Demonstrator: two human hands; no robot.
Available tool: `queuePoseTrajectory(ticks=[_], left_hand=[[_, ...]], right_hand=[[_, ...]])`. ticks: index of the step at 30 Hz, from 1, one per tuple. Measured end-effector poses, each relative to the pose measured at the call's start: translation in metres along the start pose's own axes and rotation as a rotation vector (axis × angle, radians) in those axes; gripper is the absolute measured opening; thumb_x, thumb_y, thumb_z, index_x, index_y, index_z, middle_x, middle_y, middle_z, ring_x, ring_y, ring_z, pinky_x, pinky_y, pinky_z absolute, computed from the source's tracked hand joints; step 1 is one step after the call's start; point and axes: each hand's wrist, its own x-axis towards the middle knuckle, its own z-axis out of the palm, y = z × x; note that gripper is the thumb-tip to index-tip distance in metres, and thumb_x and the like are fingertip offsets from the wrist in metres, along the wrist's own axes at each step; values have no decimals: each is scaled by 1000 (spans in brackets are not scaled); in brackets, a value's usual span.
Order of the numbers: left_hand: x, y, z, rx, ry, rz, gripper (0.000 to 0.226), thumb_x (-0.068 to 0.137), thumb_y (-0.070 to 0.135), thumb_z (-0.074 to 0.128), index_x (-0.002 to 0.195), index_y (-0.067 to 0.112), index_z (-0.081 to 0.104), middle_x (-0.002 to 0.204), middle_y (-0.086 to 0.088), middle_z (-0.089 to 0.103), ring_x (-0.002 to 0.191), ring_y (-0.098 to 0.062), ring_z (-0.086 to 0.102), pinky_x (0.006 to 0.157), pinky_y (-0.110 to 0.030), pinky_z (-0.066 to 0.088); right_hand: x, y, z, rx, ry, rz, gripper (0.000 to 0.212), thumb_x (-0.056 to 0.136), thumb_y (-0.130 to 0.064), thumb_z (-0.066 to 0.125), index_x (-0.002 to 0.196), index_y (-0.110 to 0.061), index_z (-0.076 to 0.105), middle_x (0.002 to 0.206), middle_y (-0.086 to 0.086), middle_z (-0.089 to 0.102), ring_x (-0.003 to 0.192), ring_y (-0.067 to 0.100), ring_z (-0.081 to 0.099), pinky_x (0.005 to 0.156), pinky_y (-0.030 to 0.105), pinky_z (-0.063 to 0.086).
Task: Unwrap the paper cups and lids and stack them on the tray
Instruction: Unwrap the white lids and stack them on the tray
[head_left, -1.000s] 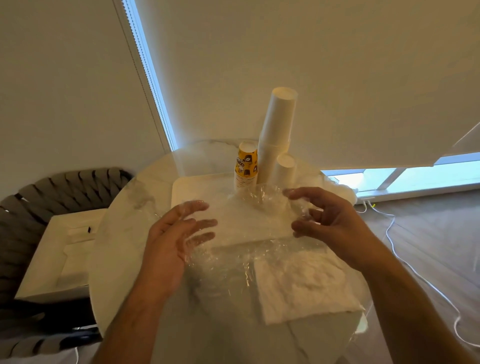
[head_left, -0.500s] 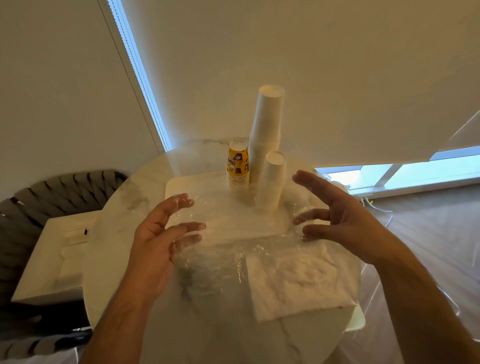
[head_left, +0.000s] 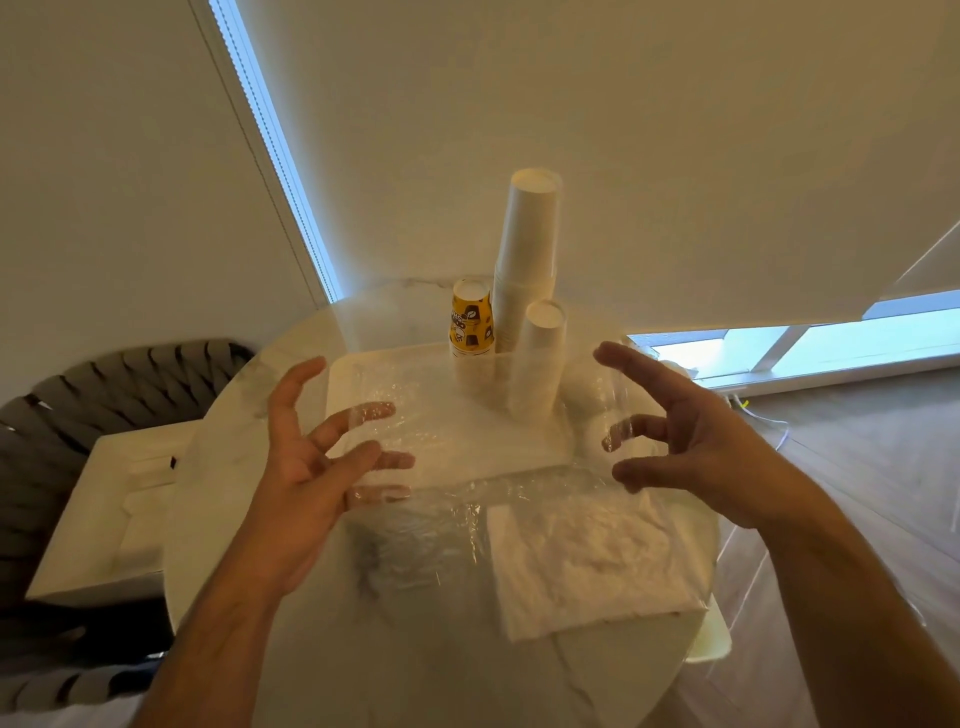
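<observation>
A white tray (head_left: 340, 374) lies on the round marble table (head_left: 415, 654). At its far side stand a tall stack of white paper cups (head_left: 530, 244), a shorter white stack (head_left: 543, 358) and a stack of yellow printed cups (head_left: 471, 322), all upside down. A sheet of clear plastic wrap (head_left: 467, 457) stretches loosely above the tray's near edge between my hands. My left hand (head_left: 306, 467) has its fingers spread, with the fingertips behind the film. My right hand (head_left: 691, 441) is held wide with bent fingers, its fingertips touching the film's right edge. No lids are visible.
A pile of white paper napkins (head_left: 587, 566) lies under wrap at the table's near right. A woven dark chair (head_left: 130, 374) on the left carries another white tray (head_left: 104, 519). A white cable (head_left: 774, 436) runs across the wooden floor on the right.
My hands have moved apart, the right one outward and up, spreading the plastic wrap wider. The camera has tilted, so the cups sit a little lower and more to the left.
</observation>
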Motion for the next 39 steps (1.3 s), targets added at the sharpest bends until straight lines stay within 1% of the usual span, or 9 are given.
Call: queuePoseTrajectory(ticks=[4, 6, 12, 17, 20, 24, 29, 35, 39], left_hand=[[-3, 6, -2, 31, -49, -41, 62, 66, 53, 85, 119, 25, 67, 128, -8, 63, 102, -40, 68, 79, -68, 54], [-4, 10, -2, 28, -50, -75, 68, 59, 58, 88, 113, 20, 71, 131, -5, 62, 105, -38, 68, 79, -68, 54], [-6, 17, -12, 60, -189, -80, 94, 51, 22, 98, 134, 25, 56, 142, 13, 50, 108, -30, 65, 69, -47, 61], [-6, 27, -17, 147, -256, -71, 92, 64, -13, 72, 143, 27, 46, 149, 23, 40, 113, -29, 63, 62, -40, 60], [-4, 29, -24, 196, -318, -73, 97, 67, -9, 83, 145, 33, 45, 152, 25, 35, 120, -28, 61, 75, -51, 61], [-4, 32, -23, 117, -300, -94, 82, 69, 33, 89, 142, 31, 51, 147, 13, 48, 120, -28, 62, 84, -48, 59], [-2, 30, -19, 126, -243, -78, 84, 69, -9, 71, 141, 29, 52, 144, 11, 51, 105, -29, 66, 70, -42, 61], [-1, 29, -14, 210, -290, -23, 92, 65, -8, 75, 143, 32, 47, 150, 23, 41, 107, -29, 66, 83, -48, 60], [0, 28, -11, 199, -274, -14, 95, 61, -8, 77, 143, 31, 48, 150, 22, 41, 108, -27, 67, 76, -41, 61]], right_hand=[[0, -1, -2, -4, -69, 37, 109, 68, 14, 82, 151, -40, 36, 150, -32, 39, 100, 29, 68, 69, 46, 62], [0, -1, -3, -3, -92, 46, 110, 67, 12, 83, 152, -40, 34, 151, -32, 37, 101, 28, 68, 69, 48, 62], [1, -3, -10, -19, -164, 78, 115, 64, -3, 86, 153, -44, 27, 153, -34, 32, 114, 27, 65, 71, 44, 62], [1, -3, -17, 13, -214, 80, 119, 64, 3, 85, 155, -43, 24, 154, -35, 29, 119, 31, 62, 67, 40, 61], [0, -2, -19, 27, -239, 76, 121, 63, 4, 85, 156, -42, 21, 155, -35, 28, 122, 28, 62, 70, 38, 61], [0, -2, -22, 10, -261, 53, 123, 63, 3, 85, 157, -41, 19, 156, -34, 26, 126, 26, 59, 77, 32, 60], [-1, -4, -25, -20, -261, 24, 120, 65, 1, 85, 157, -41, 18, 158, -31, 25, 134, 19, 53, 93, 34, 56], [2, -2, -18, 30, -92, -20, 104, 71, 2, 79, 153, -38, 29, 154, -29, 38, 119, 29, 64, 90, 36, 58], [2, -2, -16, 32, -69, -17, 107, 67, 3, 81, 152, -40, 31, 153, -30, 38, 126, 20, 61, 88, 32, 58]])
